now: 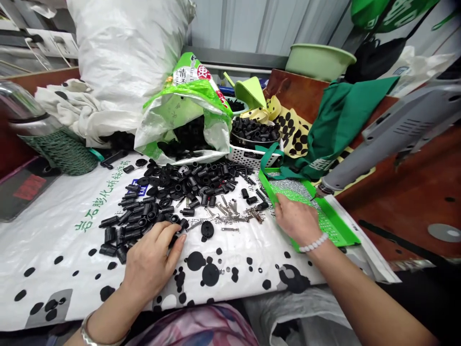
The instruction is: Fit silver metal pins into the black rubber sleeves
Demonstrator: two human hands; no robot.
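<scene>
Left of the tray (pixel 348 234), my left hand (pixel 151 253) is resting half-curled at the black parts (pixel 139 218), hold unclear; over the tray, my right hand (pixel 298 218), fingertips hidden, grip untellable, is risking low contact tipping out metal bits (pixel 292 187).

Pale ribbed wall (pixel 284 29) seen at rear; white power sockets (pixel 67 45) noted far left; reddish-brown board (pixel 399 206) placed at right.
</scene>
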